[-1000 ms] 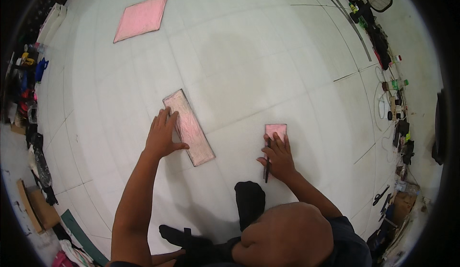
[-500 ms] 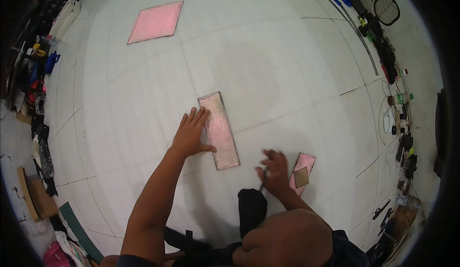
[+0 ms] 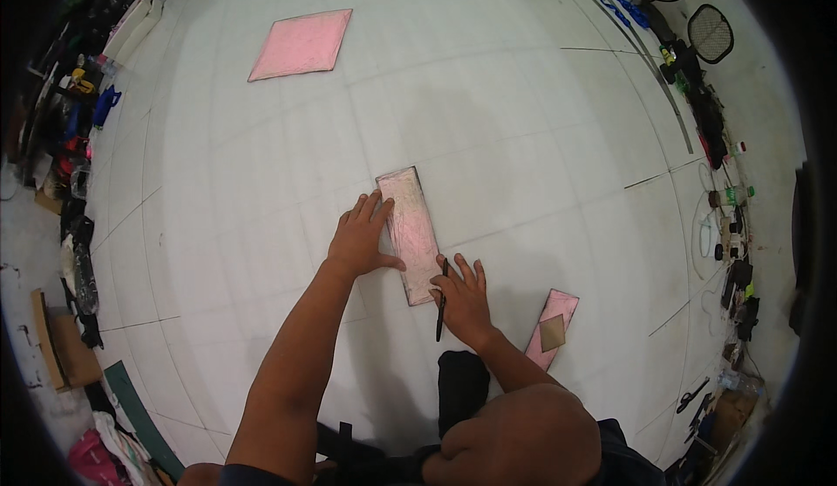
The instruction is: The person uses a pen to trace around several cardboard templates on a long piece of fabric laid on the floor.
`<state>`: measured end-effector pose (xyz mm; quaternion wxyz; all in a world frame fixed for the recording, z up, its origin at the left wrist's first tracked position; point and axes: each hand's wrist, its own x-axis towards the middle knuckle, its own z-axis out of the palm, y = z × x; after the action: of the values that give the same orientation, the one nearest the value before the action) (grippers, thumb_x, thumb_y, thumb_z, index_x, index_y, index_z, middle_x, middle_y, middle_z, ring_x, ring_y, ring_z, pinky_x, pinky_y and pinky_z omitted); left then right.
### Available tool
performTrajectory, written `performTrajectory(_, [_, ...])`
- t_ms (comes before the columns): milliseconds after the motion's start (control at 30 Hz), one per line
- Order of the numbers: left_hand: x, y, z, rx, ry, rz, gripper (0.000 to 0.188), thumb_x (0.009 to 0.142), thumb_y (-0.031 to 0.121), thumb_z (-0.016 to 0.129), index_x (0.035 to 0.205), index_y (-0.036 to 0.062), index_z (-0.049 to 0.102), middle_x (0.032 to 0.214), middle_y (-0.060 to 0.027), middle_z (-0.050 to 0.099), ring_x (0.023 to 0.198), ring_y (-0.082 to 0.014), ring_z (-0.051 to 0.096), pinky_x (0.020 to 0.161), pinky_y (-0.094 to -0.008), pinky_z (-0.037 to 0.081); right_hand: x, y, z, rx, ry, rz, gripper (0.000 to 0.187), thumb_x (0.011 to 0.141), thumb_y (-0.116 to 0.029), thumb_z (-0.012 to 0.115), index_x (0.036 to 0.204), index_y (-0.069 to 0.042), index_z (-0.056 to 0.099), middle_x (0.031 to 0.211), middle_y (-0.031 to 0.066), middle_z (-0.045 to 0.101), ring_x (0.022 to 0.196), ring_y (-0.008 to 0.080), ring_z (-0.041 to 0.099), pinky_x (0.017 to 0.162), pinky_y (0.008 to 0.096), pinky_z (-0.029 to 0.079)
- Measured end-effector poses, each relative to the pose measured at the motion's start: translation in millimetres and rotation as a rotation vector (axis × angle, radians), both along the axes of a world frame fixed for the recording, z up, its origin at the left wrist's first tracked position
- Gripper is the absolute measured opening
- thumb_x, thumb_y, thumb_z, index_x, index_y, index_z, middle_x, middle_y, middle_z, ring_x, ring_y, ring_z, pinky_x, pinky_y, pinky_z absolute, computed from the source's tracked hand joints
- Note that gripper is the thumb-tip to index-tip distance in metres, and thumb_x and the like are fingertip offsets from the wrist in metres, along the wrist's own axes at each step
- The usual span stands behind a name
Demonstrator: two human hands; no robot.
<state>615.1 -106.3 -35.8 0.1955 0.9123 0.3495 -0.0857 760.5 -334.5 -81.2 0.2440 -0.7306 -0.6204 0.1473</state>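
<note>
A long pink rectangular panel [image 3: 412, 224] with dark edges lies on the white floor [image 3: 514, 172] in front of me. Along its left side rests my left hand [image 3: 360, 240], fingers spread and fingertips on the panel's edge. My right hand [image 3: 466, 305] is at the panel's lower right edge and holds a slim black pen [image 3: 439, 320], which points roughly toward and away from me. Its fingertips are beside or on the panel; exact contact is hard to tell. To the right lies a narrower pink strip [image 3: 540, 358] with a brown diamond-shaped piece [image 3: 553, 333] on it.
Farther off at the upper left lies a larger pink four-sided panel [image 3: 301, 46]. Clutter lines both walls, with a racket [image 3: 711, 33] and scissors [image 3: 693, 395] on the right. A green strip [image 3: 142, 421] and cardboard [image 3: 74, 351] sit at lower left. My knee [image 3: 523, 434] is close below.
My right hand has moved left and forward to the panel's lower right edge, carrying the pen. My left hand stays on the panel's left side. The whole view has shifted slightly.
</note>
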Motion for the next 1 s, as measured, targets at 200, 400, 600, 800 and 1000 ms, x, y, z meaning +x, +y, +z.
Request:
performTrajectory(200, [0.2, 3.4, 0.0, -0.008, -0.004, -0.004, 0.131, 0.054, 0.061, 0.097, 0.16, 0.012, 0.038, 0.169, -0.0167, 0.031, 0.156, -0.0384, 0.031, 0.122, -0.0545, 0.034, 1.1, 1.6, 0.9, -0.002, -0.011, -0.009, 0.018, 0.099, -0.02, 0.066, 0.116, -0.013, 0.065, 0.155, 0.0088, 0.055, 0.146, 0.0383, 0.042, 0.123, 0.0637, 0.02])
performTrajectory(400, [7.1, 5.3, 1.4, 0.002, 0.047, -0.003, 0.128, 0.056, 0.059, 0.097, 0.159, 0.0115, 0.038, 0.169, -0.0173, 0.029, 0.156, -0.0388, 0.03, 0.121, -0.0565, 0.034, -0.3, 0.5, -1.1, -0.041, -0.024, -0.028, 0.018, 0.098, -0.02, 0.068, 0.116, -0.014, 0.066, 0.155, 0.008, 0.055, 0.146, 0.0378, 0.042, 0.123, 0.0629, 0.02])
performTrajectory(600, [3.9, 1.8, 3.6, -0.001, 0.064, 0.002, 0.127, 0.057, 0.058, 0.097, 0.158, 0.0114, 0.038, 0.17, -0.0182, 0.028, 0.156, -0.0401, 0.03, 0.122, -0.0563, 0.034, 0.6, 3.7, 2.7, -0.091, 0.027, -0.012, 0.021, 0.098, -0.02, 0.069, 0.117, -0.013, 0.068, 0.155, 0.0072, 0.055, 0.148, 0.0377, 0.041, 0.124, 0.0617, 0.019])
performTrajectory(800, [9.7, 2.7, 8.2, -0.033, 0.095, -0.001, 0.127, 0.06, 0.058, 0.097, 0.16, 0.0111, 0.034, 0.171, -0.0185, 0.025, 0.157, -0.0402, 0.026, 0.124, -0.0572, 0.033, 0.2, 2.6, 0.9, -0.072, 0.037, -0.026, 0.023, 0.097, -0.021, 0.07, 0.118, -0.013, 0.068, 0.156, 0.007, 0.055, 0.148, 0.0377, 0.04, 0.125, 0.0612, 0.017])
performTrajectory(1000, [11.2, 0.4, 11.8, -0.03, 0.112, 0.008, 0.128, 0.059, 0.056, 0.097, 0.16, 0.0097, 0.033, 0.171, -0.0206, 0.024, 0.157, -0.0414, 0.025, 0.125, -0.0578, 0.032, 2.3, 2.5, -1.2, -0.068, 0.071, -0.028, 0.024, 0.097, -0.021, 0.07, 0.119, -0.012, 0.068, 0.155, 0.0076, 0.055, 0.149, 0.0374, 0.039, 0.126, 0.0605, 0.017])
